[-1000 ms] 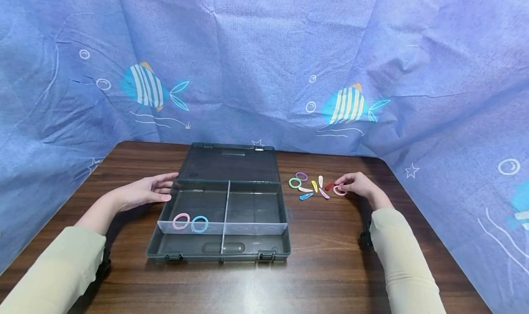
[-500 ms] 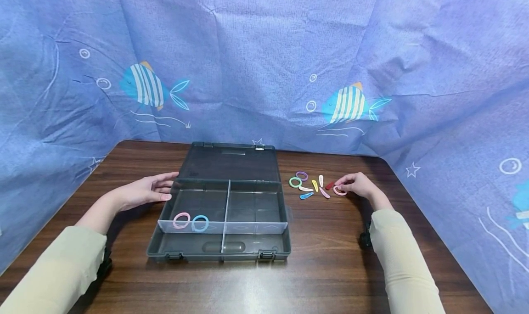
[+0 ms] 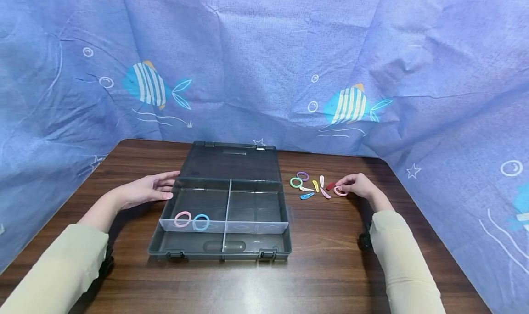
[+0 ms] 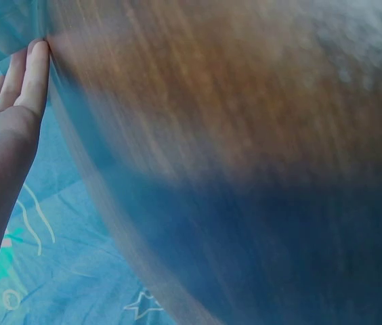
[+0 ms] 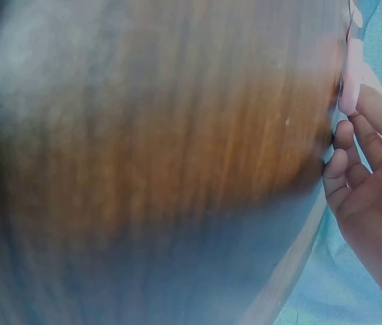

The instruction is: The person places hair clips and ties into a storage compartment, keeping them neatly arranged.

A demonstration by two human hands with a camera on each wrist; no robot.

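My right hand pinches a pink hair tie at the right of the loose pieces, low at the tabletop. In the right wrist view pink shows at the fingertips. A red snap clip lies just left of that hand. My left hand, fingers stretched out, touches the left side of an open grey plastic box. Another pink hair tie and a blue hair tie are in the box's left part, leaning at the clear divider.
Right of the box lie a green hair tie, a purple hair tie, a yellow clip, a blue clip, a pink clip and white clips. The lid lies folded back toward the fish-print cloth.
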